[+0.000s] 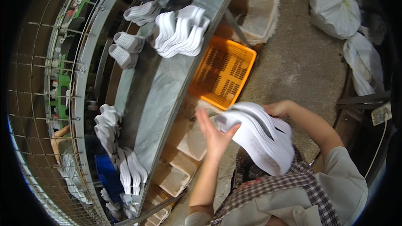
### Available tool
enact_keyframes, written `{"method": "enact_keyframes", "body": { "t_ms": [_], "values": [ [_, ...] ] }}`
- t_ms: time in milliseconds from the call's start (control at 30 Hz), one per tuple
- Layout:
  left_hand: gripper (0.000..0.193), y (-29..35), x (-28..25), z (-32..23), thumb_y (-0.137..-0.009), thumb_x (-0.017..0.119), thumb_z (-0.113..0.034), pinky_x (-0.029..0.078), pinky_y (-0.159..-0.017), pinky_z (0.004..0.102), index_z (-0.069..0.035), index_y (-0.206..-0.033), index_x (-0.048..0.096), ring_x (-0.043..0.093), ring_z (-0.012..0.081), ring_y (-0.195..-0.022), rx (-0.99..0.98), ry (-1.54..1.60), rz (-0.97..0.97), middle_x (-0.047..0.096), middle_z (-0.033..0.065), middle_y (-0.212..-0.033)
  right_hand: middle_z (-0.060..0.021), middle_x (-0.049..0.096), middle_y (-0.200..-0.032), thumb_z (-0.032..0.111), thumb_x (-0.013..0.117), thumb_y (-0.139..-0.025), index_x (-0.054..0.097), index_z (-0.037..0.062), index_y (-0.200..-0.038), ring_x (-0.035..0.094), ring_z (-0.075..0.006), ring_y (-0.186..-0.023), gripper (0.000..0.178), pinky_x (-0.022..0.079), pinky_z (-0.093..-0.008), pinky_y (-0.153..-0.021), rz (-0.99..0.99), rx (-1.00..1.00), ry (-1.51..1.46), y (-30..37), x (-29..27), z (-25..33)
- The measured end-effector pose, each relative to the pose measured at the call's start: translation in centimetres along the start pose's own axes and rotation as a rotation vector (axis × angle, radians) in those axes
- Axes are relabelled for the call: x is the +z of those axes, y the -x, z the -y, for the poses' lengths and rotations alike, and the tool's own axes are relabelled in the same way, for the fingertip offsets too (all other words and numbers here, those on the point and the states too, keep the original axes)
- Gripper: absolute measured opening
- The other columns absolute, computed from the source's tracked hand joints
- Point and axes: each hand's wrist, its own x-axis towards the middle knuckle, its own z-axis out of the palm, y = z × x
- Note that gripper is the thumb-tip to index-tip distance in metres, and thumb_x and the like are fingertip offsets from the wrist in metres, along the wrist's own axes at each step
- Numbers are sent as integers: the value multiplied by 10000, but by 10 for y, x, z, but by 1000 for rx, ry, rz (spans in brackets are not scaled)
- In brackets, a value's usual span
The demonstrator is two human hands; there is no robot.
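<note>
A bundle of white, sole-shaped foam shoe pieces [264, 140], nested closely together, is held in front of my body. My right hand [277, 109] grips its far right side, with the fingers partly hidden behind the pieces. At its left end my left hand [215, 136] is open, fingers stretched up and thumb apart, the thumb next to the bundle's edge. Whether that thumb presses on it I cannot tell. On the metal bench to the left stands a similar white stack [180, 31]. Perforated white clog-like shoes [125, 44] sit along the bench's far side.
The long metal bench [161, 96] runs diagonally on my left, a wire mesh guard [39, 96] beyond it. Beside the bench stand an orange crate [247, 69] and pale bins [173, 180]. More white pieces [132, 167] lie at its near end. White sacks [335, 10] rest at far right.
</note>
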Motion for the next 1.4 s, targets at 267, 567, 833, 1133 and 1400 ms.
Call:
{"method": "enact_keyframes", "body": {
  "t_ms": [267,567,833,1133,1400],
  "values": [
    [1115,11,18,125,-665,731,-531,198,-1120,432,-79,-1467,102,216,330,-1357,-148,512,1765,183,197,-1486,96,412,-1392,640,484,-833,292,176,-1438,417,-103,-1213,787,338,-299,-1022,389,708,-145,-86,41,-143],
    [969,126,-6,258,-694,796,-219,251,-1069,345,9,-1425,202,334,230,-1272,-692,1030,1364,354,131,-1371,-27,467,-1330,665,380,-867,362,107,-1386,478,-152,-1149,762,381,-319,-971,491,563,-33,-170,105,-155],
    [732,155,-78,434,-741,694,-12,384,-969,355,-29,-1362,306,468,208,-1139,-807,700,468,495,79,-1229,-19,574,-927,210,595,-895,531,41,-1091,549,-122,-848,266,460,-250,-741,-1077,-297,-319,-228,82,-221],
    [732,32,147,628,-698,789,-249,329,-1029,440,-104,-1330,450,336,389,-1272,-312,-450,172,300,252,-1402,-27,562,-910,182,603,-877,557,28,-1010,525,-117,-827,209,446,-279,-742,-1046,322,-330,-191,113,-469],
    [794,43,380,734,-678,789,-122,347,-1023,470,-113,-1349,364,274,455,-1297,-167,-345,163,183,253,-1443,-86,564,-902,138,517,-904,524,-16,-1007,544,-175,-806,186,462,-318,-751,-1193,757,-333,-104,79,-605]
  ]
}}
